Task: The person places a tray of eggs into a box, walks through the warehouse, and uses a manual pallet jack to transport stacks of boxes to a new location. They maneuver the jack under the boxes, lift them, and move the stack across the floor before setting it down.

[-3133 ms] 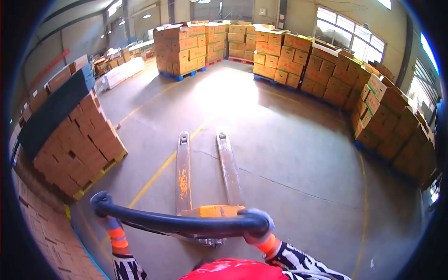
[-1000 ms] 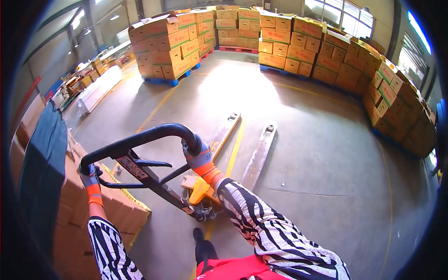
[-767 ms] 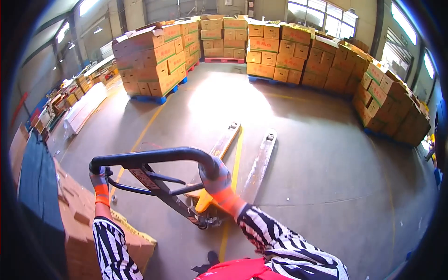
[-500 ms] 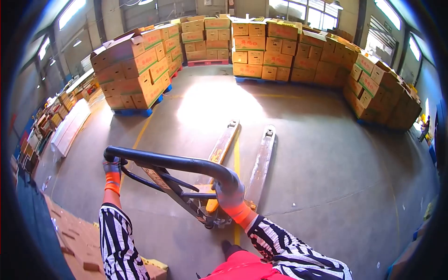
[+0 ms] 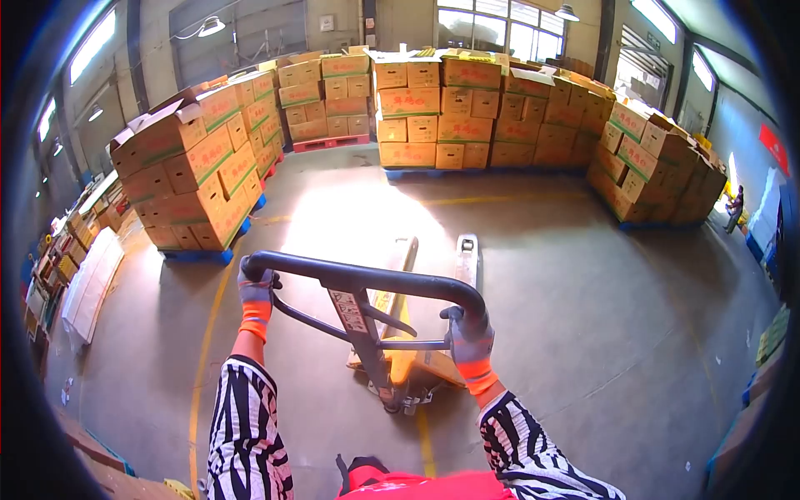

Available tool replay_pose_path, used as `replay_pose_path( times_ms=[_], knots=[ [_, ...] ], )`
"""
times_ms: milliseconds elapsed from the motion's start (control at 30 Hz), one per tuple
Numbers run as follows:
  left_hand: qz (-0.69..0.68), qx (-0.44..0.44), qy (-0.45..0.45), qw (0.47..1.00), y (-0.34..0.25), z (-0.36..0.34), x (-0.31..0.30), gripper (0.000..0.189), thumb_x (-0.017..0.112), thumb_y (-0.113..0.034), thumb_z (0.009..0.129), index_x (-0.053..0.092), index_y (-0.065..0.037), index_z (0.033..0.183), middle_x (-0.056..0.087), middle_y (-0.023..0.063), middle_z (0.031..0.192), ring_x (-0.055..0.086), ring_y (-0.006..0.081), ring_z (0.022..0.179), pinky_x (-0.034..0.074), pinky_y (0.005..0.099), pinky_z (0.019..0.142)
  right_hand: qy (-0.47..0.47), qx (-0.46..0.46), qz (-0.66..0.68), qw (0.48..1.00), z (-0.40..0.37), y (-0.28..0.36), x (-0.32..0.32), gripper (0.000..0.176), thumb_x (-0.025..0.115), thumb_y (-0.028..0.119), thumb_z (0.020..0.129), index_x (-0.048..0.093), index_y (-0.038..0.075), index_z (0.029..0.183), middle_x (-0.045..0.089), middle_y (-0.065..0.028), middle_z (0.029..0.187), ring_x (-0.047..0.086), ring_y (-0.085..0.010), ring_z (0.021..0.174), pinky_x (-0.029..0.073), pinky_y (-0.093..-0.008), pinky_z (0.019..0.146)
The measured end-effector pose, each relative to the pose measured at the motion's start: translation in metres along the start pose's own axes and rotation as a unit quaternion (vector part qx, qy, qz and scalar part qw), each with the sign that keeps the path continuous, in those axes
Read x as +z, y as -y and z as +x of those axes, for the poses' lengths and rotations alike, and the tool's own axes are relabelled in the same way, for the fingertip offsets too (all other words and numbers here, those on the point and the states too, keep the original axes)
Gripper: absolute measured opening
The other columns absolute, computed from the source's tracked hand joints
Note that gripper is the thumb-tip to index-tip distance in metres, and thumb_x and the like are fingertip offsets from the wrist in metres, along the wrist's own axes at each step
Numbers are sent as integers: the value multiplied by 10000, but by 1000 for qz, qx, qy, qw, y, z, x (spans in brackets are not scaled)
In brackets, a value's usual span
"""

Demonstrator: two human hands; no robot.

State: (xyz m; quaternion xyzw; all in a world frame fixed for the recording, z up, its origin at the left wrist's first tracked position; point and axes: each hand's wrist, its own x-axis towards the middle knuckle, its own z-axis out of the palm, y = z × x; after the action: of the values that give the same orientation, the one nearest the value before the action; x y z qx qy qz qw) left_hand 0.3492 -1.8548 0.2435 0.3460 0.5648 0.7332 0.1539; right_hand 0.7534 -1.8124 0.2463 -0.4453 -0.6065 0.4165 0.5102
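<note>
A pallet jack stands in front of me, its black loop handle (image 5: 367, 273) raised at waist height. My left hand (image 5: 257, 292), in a grey and orange glove, is closed round the handle's left end. Round the right end closes my right hand (image 5: 471, 337), gloved the same way. Below the loop are a lever and the labelled steering column (image 5: 354, 321). The yellow base (image 5: 417, 365) sits on the floor, and two worn forks (image 5: 467, 262) point away from me with no load on them.
Stacked cartons on pallets stand at the left (image 5: 196, 171), at the back (image 5: 437, 117) and at the right (image 5: 654, 167). White panels (image 5: 92, 283) lean at far left. A person (image 5: 734, 208) stands at far right. Yellow lines (image 5: 208, 350) mark the grey floor.
The handle has swung to the right and sits more level across the view, both hands moving with it. The forks appear shorter, and the carton stacks have shifted left in view.
</note>
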Motion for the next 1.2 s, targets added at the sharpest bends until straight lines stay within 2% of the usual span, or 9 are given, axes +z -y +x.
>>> replay_pose_path(
  times_ms=[33,67,233,300,367,533,767,933,1200],
  knots=[
    [-7,-10,7,1000,14,25,14,193,600,6,801,483,-79,928,535,31,650,527,124,487,483,274,420,-4,25,8,1000,18,3,4,129,564,37,813,602,69,932,651,-72,802,633,-223,693,487,-319,605],
    [-12,-8,24,1000,32,51,27,193,611,-7,806,486,-76,937,539,33,650,522,126,475,487,277,417,-44,-98,-31,994,43,-30,11,113,564,50,820,592,63,929,651,-62,776,624,-188,642,480,-311,559],
    [-24,22,57,998,51,104,118,178,618,-39,817,484,-52,934,531,35,621,508,129,458,458,269,406,-110,-30,68,991,121,-55,11,60,551,90,856,572,46,892,635,-45,709,523,-92,510,424,-264,470],
    [-35,-33,83,995,60,134,152,155,579,1,815,461,-54,899,499,25,609,497,116,476,447,259,431,-134,5,58,989,165,-56,10,96,515,65,891,542,49,982,588,-56,664,473,-79,427,396,-221,390],
    [-77,25,113,990,76,156,186,167,573,7,812,451,-61,904,498,22,632,500,112,502,448,255,446,-159,32,85,983,205,-58,8,132,514,75,898,555,54,1022,569,-48,645,459,-76,422,390,-213,393],
    [-86,10,154,984,112,227,268,144,581,-32,827,461,-51,905,528,38,627,501,121,502,445,253,453,-173,-1,68,983,292,-85,2,163,515,88,905,564,64,1059,556,-41,619,464,-71,420,389,-206,401],
    [-56,12,123,991,147,286,369,133,617,-75,833,488,-47,850,488,9,608,469,109,502,418,259,425,-158,-12,105,982,421,-135,-21,149,532,80,897,571,58,1039,566,-44,621,458,-70,403,375,-213,382],
    [-123,26,96,987,203,337,421,104,617,-23,814,537,-56,872,535,29,660,497,124,517,434,254,441,-137,19,121,983,522,-176,-26,110,605,125,853,545,40,888,572,-17,603,497,-67,479,390,-244,427],
    [-138,-2,117,984,248,426,525,120,615,-23,820,540,-61,905,547,34,669,514,128,539,443,253,461,-130,27,97,986,677,-221,-30,163,621,125,849,559,53,981,580,-12,647,517,-60,529,417,-228,472]
  ],
)
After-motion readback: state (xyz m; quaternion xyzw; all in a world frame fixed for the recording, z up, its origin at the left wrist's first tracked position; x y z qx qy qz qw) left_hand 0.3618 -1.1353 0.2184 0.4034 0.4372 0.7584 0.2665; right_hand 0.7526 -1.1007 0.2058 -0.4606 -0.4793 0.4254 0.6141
